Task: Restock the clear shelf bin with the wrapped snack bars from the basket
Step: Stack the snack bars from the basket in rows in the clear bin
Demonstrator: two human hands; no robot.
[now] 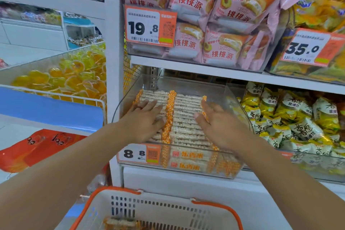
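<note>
The clear shelf bin [186, 171] sits on the middle shelf, holding two rows of wrapped snack bars [187, 117] with pale middles and orange-checked ends. My left hand [144, 117] lies flat on the left row, fingers straight. My right hand [219, 123] rests on the right row with its fingers spread and straight. Below, the white basket [168, 209] with an orange rim holds a few more wrapped bars [121, 223] at its bottom.
A shelf board [205, 70] with pink pie packs [220, 15] hangs low over the bin. Yellow-green snack packs [298, 121] fill the bin to the right. A white upright [113, 61] and a wire basket of yellow sweets [65, 76] stand left.
</note>
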